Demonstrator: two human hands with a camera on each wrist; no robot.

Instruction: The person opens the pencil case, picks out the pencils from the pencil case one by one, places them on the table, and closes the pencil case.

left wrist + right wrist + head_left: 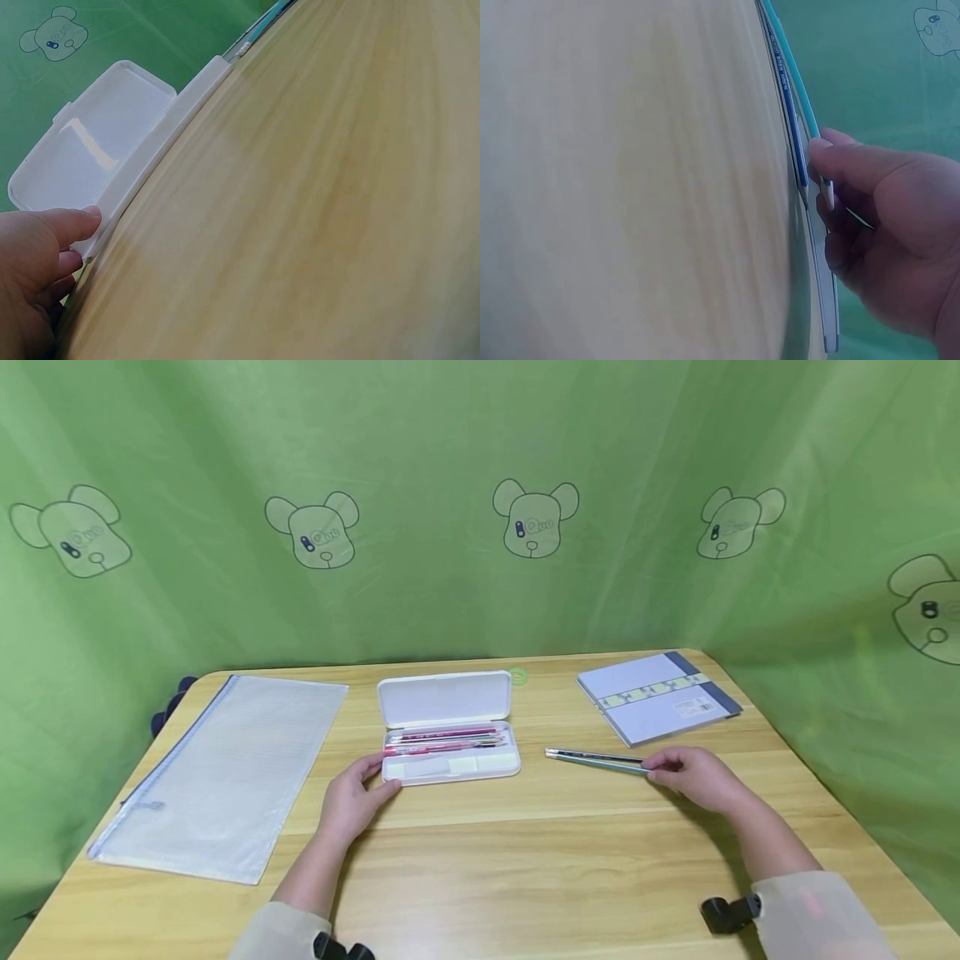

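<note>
An open white pencil case [452,768] stands mid-table, its lid [446,699] raised at the back. Inside lie several pencils [442,745], mostly red, and some white pieces. My left hand [351,800] holds the case at its left end; in the left wrist view the thumb [79,223] presses the front wall and the fingers curl at the end. To the right of the case, my right hand [697,777] pinches a teal pencil [799,82] near its sharpened end. A dark blue pencil [789,112] lies alongside it, apparently not gripped.
At the left lies a translucent zip pouch [210,777]. A pale purple notebook [652,693] with a patterned band rests at the back right. Behind the case is a small green ring [518,676]. A green curtain [420,593] hangs behind the wooden table [525,877].
</note>
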